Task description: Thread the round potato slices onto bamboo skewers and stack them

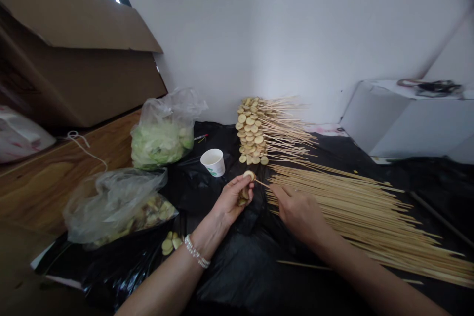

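My left hand (pixel 234 197) is closed around several pale round slices (pixel 249 175), one pinched at the fingertips and more cupped in the palm. My right hand (pixel 296 210) pinches a thin bamboo skewer (pixel 262 183) whose tip points at the top slice. Right of my hands, a large heap of bare skewers (pixel 370 212) lies on the black plastic sheet (pixel 237 266). A pile of finished skewers loaded with slices (pixel 254 131) rests behind my hands by the wall.
A white paper cup (pixel 214 162) stands left of the finished pile. Two clear plastic bags lie at the left, one with green leaves (pixel 163 133), one with slices (pixel 118 207). A cardboard box (pixel 74 59) and a white box (pixel 407 118) flank the work area.
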Demonstrator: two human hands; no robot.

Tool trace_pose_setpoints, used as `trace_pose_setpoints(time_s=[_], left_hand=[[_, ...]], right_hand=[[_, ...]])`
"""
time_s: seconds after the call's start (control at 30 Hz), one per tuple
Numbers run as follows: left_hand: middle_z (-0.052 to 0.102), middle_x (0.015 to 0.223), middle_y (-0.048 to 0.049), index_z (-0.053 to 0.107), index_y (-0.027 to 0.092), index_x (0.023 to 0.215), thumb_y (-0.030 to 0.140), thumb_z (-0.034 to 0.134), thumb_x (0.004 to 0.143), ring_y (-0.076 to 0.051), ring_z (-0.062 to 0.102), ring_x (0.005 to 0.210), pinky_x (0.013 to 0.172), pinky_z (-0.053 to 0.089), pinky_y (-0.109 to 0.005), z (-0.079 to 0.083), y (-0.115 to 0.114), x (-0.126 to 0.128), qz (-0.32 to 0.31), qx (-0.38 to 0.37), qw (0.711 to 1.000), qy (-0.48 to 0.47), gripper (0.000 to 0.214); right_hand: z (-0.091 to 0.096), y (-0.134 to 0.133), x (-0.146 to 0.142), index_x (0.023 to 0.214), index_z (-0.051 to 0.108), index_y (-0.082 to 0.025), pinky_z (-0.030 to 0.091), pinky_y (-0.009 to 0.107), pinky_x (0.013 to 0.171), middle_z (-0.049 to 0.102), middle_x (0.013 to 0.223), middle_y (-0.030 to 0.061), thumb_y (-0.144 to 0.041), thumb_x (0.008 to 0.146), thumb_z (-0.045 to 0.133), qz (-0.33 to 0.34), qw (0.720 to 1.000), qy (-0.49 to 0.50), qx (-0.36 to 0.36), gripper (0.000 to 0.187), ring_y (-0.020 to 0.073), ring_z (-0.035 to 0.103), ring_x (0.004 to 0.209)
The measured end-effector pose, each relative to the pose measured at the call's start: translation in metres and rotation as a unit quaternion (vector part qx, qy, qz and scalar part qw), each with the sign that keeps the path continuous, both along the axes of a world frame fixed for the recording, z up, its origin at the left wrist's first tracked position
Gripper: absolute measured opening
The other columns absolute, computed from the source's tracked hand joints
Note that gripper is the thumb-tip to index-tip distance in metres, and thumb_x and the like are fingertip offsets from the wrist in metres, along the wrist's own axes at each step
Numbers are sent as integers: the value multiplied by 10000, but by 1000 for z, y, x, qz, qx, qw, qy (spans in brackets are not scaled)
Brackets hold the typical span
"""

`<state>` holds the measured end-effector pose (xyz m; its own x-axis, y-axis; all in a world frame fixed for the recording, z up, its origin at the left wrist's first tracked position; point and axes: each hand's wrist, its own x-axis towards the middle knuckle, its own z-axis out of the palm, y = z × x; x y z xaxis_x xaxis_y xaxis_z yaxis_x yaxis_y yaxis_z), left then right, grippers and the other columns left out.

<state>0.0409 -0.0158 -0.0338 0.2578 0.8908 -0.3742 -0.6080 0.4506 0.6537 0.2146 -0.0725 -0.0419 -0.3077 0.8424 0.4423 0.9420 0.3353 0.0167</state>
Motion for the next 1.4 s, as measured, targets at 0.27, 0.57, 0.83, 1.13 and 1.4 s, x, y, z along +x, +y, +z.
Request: trace_pose_setpoints(time_s=[0.27, 0.57, 0.83, 1.13, 1.4], left_hand=[[624, 742, -17, 634, 134, 830, 158, 731, 727, -70, 584, 586, 466, 452, -134, 2, -1, -2, -21, 21, 999, 21, 143], [569, 647, 5, 682, 112, 778, 321, 813, 624, -24, 480, 491, 423, 363, -108, -1, -2, 0, 39, 98, 988, 117, 291], [568, 662, 6, 681, 116, 721, 412, 821, 583, -6, 442, 463, 393, 281, -114, -5, -4, 4, 30, 116, 982, 143, 355], [603, 691, -9, 684, 121, 724, 415, 833, 557, -11, 459, 481, 409, 298, -121, -5, -8, 8, 36, 99, 983, 152, 370], [602, 707, -12, 694, 117, 738, 423, 826, 566, -11, 456, 490, 417, 308, -120, -3, -11, 10, 29, 103, 982, 159, 375]], right_hand=[[-3, 4, 0, 1141, 605, -195, 279, 267, 498, 680, 881, 53, -108, 870, 419, 6, 1000, 11, 26, 340, 134, 592, 629], [-4, 8, 2, 894, 597, -187, 263, 287, 523, 629, 811, 26, -165, 920, 403, 33, 997, 49, 39, 198, 138, 545, 621], [-4, 2, 0, 812, 559, -189, 193, 300, 529, 580, 693, 16, -44, 820, 429, 21, 999, 3, 39, 195, 147, 472, 554], [-1, 1, -1, 784, 539, -193, 185, 307, 546, 562, 693, 22, -42, 836, 416, 43, 995, -11, 92, 201, 155, 444, 571], [1, -4, -7, 782, 546, -189, 161, 302, 509, 581, 656, 26, -21, 802, 444, 11, 999, -27, 31, 197, 158, 465, 518]])
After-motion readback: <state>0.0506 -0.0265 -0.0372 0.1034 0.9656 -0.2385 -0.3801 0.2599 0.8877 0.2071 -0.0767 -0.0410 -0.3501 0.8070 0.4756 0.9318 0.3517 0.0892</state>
